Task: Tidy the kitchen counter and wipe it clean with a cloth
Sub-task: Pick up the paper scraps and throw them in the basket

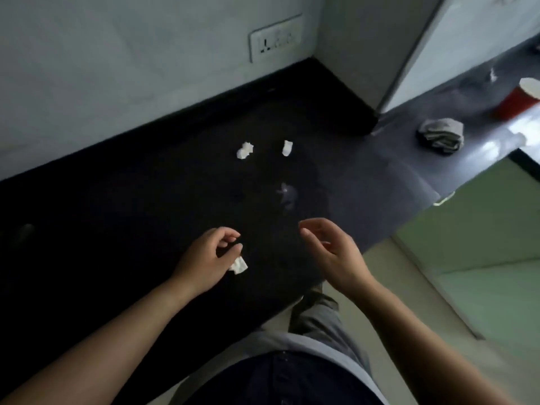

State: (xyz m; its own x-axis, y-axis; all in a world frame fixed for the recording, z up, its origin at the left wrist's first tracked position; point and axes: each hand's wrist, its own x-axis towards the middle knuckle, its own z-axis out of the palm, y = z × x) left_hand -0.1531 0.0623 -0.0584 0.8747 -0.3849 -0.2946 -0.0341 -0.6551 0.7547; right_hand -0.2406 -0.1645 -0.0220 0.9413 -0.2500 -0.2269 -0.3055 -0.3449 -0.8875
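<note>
Torso: dark shirt at the bottom edge of the view, person standing against the front edge of the counter [117, 200], both bare forearms reaching out over it.
Left hand [204, 258]: over the dark counter, fingers [230, 236] curled loosely inward, thumb close to them but not pinched; nothing clearly gripped.
Nearest paper scrap [239, 265]: small, white, crumpled, right at the left thumb side, touching or just under the hand; cannot tell whether it is held or lying on the counter.
Right hand [333, 252]: raised over the counter edge, palm turned toward the left hand, fingers spread and slightly bent, empty.
Far scraps: two more white crumpled bits farther back toward the wall, left one [245, 150] and right one [287, 148], near each other, well apart from both hands.
Smudge [286, 194]: pale grey mark on the counter between the far scraps and the right hand; blurred, cannot tell what it is.
Cloth [441, 135]: grey, bunched up, on the lighter stretch of counter to the right, well apart from the hands.
Red cup [517, 97]: beyond the cloth, near the right edge, tilted in this view.
Wall socket [274, 36]: white plate on the wall above the back of the counter.
</note>
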